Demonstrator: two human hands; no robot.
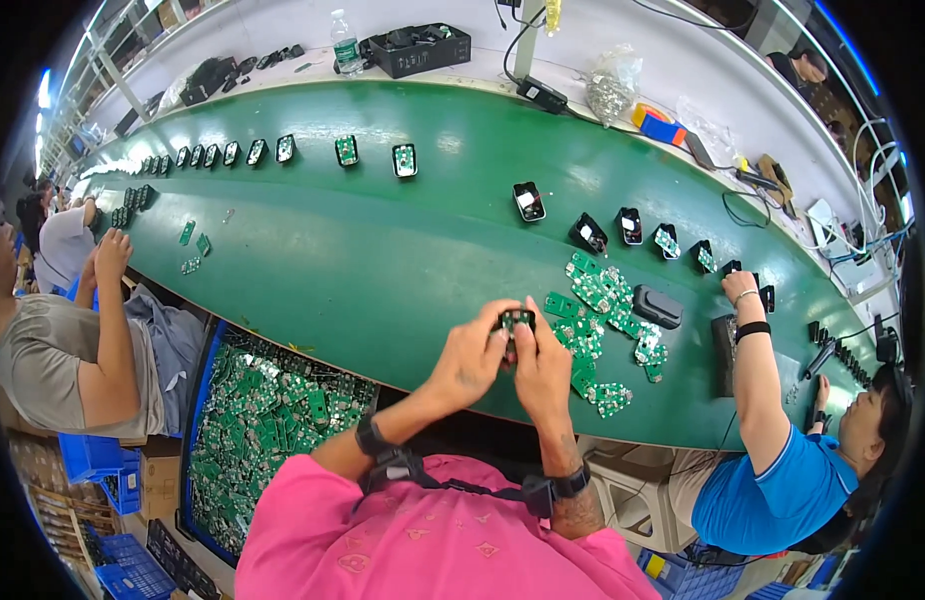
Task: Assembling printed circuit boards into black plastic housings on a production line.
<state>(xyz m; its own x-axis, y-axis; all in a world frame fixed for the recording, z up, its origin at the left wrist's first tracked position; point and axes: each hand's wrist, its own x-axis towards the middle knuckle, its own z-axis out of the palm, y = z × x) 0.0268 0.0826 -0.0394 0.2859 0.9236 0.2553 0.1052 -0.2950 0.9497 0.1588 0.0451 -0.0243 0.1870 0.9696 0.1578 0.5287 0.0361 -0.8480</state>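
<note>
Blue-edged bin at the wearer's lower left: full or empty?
Not empty: green circuit boards lie jumbled across all that shows of the bin's inside. How deep they go, I cannot tell.

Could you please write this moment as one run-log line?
left hand: holds black-cased green circuit board | right hand: holds same piece | to the right: loose green boards, dark case | surface: green table

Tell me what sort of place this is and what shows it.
Most likely an electronics assembly workshop: small black casings, some with boards inside, stand in rows on a long green workbench; loose green circuit boards lie heaped there; and a blue-edged bin holds many more.
</note>
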